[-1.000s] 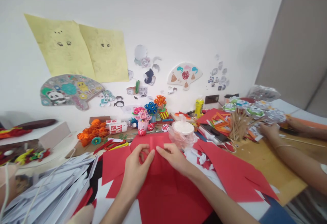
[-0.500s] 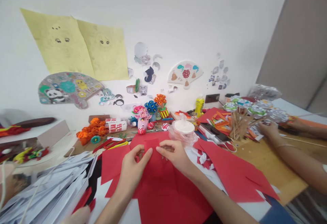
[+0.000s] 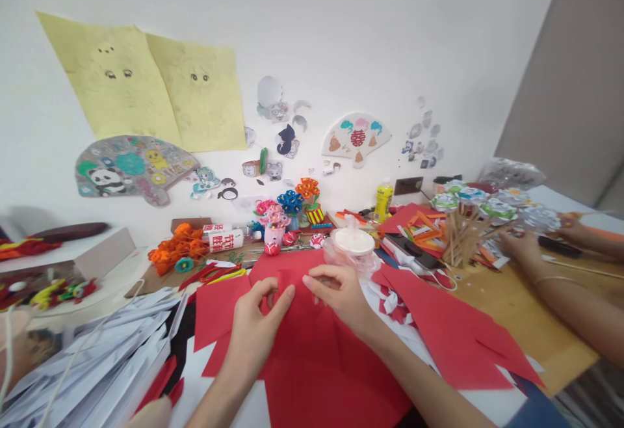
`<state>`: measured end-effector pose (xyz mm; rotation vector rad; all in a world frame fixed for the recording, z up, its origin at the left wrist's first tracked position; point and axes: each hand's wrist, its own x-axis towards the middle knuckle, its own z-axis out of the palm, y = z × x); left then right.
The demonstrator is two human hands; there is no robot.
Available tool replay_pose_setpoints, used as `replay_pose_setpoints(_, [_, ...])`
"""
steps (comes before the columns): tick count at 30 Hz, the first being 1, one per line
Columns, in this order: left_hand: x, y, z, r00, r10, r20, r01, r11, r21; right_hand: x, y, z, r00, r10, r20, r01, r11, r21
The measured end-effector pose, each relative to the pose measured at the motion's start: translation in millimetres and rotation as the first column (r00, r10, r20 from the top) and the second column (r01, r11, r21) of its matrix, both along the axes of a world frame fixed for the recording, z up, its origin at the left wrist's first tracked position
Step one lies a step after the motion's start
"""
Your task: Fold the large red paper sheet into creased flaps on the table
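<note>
left hand [image 3: 260, 314] and right hand [image 3: 344, 298] are held facing each other over the worktop, thumbs uppermost, fingers curled. by the left, a small red paper piece [image 3: 286, 280] is pinched between thumb and fingers; on the right, thumb and fingertips are brought close together near the same piece, but whether its edge is gripped there cannot be told, red being seen against red. risks, as judged: the piece could be bent askew or crumpled if it is pressed harder on one side than on the other, or let slip if only the left pinch is bearing it. loose red sheets [image 3: 336, 382] are spread beneath, and could be dragged out of line if brushed by a wrist or forearm. a lidded white tub [image 3: 355, 241], wrapped in a clear plastic bag [image 3: 365, 265], is set just beyond the right hand and could be nudged by its knuckles if the reach were widened. position noted: the piece is found between the two hands, at the left fingertips, above the far part of the spread sheets and on the near side of the tub; where its lower edge ends is not made out.
</note>
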<state>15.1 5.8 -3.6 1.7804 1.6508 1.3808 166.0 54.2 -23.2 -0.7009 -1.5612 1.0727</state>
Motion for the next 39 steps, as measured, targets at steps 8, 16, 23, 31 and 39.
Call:
replay_pose_setpoints(8, [1.3,-1.0,-2.0,0.999,0.01,-0.044,-0.009,1.0,0.014,1.8,-1.4,1.7,0.999,0.009,0.031,-0.009,1.0,0.019])
replay_pose_setpoints(16, [-0.6,-0.9,-4.5,0.997,0.036,-0.063,-0.033,0.999,0.038,1.3,-2.3,1.9,0.998,0.046,0.043,-0.048,0.998,0.028])
replay_pose_setpoints(23, [-1.7,-2.7,-3.8,0.996,0.039,-0.082,-0.032,0.997,0.077,2.2,-2.0,1.8,0.998,0.055,0.035,-0.056,0.998,0.023])
replay_pose_setpoints(31, [0.9,-4.0,-3.6,0.998,0.034,-0.056,-0.029,0.996,0.081,2.6,-0.7,1.6,0.998,0.063,0.029,-0.063,0.998,0.02])
replay_pose_setpoints(39, [-2.6,-2.9,0.2,0.992,-0.067,0.109,0.071,0.997,-0.037,3.2,0.3,0.9,0.994,0.092,0.063,-0.093,0.996,0.012])
